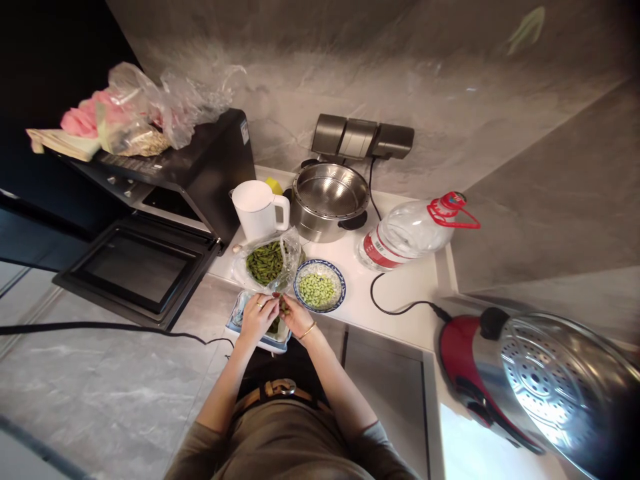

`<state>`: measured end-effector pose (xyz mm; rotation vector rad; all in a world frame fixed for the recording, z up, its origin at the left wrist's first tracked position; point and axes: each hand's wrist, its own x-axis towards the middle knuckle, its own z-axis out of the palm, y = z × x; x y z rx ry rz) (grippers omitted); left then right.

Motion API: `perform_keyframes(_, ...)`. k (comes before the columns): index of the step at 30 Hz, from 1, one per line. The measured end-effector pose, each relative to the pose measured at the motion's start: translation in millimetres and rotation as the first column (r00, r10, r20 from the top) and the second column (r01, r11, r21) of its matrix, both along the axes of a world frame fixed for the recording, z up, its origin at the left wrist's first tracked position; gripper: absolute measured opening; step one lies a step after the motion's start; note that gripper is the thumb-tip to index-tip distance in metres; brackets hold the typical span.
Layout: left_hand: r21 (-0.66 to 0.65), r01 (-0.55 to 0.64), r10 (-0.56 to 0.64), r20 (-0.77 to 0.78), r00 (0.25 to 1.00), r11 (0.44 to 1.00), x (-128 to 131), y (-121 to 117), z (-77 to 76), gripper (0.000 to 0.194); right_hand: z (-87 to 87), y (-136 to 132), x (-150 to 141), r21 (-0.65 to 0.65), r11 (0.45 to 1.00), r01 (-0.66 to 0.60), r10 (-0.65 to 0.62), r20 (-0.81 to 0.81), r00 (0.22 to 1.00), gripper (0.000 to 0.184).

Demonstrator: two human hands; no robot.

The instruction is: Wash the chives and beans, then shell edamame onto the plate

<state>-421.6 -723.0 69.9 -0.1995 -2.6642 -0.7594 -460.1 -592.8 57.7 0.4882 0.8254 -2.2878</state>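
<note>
Close together at the counter's front edge, my left hand (258, 316) and my right hand (297, 317) are both closed in a pinch. A small green bean pod (284, 307) shows between their fingertips. Beneath them is a blue-and-white container (234, 323) with green pod shells (274, 326) in it, partly covered by my left hand. Just beyond my hands, a clear plastic bag (293, 248) lies open, full of green bean pods (265, 263). To its right, a blue-rimmed plate (342, 283) holds pale green shelled beans (317, 290).
Behind the bag stand a white jug (254, 208) and a steel pot (320, 225). A large water bottle (400, 235) leans to the right, near a black cord (395, 312) and a red-and-steel cooker (463, 353). The oven's door (135, 270) hangs down at left.
</note>
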Motion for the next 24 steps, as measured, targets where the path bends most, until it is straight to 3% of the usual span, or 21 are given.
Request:
perform_keyframes(5, 0.035, -0.195, 0.195, -0.001, 0.981, 0.98, 3, -18, 3.4, 0.017, -10.1, 10, -4, 0.061, 0.996, -0.061, 0.061, 0.002, 0.998, 0.02)
perform_keyframes(9, -0.064, -0.234, 0.243, 0.241, 0.94, 0.97, 7, -31, -5.5, 0.018, -22.3, 27, -23, 0.193, 0.97, 0.149, -0.145, -0.035, 0.989, 0.019)
perform_keyframes(12, -0.133, -0.215, 0.252, 0.47, 0.846, 0.968, 13, -32, -21.1, 0.02, -28.2, 44, -39, 0.362, 0.863, 0.353, -0.298, -0.199, 0.933, 0.024)
perform_keyframes(14, -0.143, -0.228, 0.269, 0.536, 0.8, 0.963, 15, -29, -30.4, 0.031, -31.4, 54, -47, 0.478, 0.786, 0.391, -0.267, -0.307, 0.913, 0.027)
perform_keyframes(16, -0.125, -0.245, 0.273, 0.534, 0.8, 0.962, 13, -25, -35.6, 0.035, -35.4, 61, -50, 0.55, 0.744, 0.379, -0.205, -0.352, 0.913, 0.028)
perform_keyframes(21, 0.003, -0.245, 0.235, 0.273, 0.933, 0.97, -32, -24, -35.4, 0.032, -48.9, 59, -44, 0.541, 0.72, 0.435, -0.235, -0.4, 0.886, 0.025)
perform_keyframes(24, -0.051, -0.287, 0.29, 0.262, 0.92, 0.957, -78, -28, -37.4, 0.032, -52.1, 52, -39, 0.515, 0.725, 0.458, -0.247, -0.427, 0.87, 0.021)
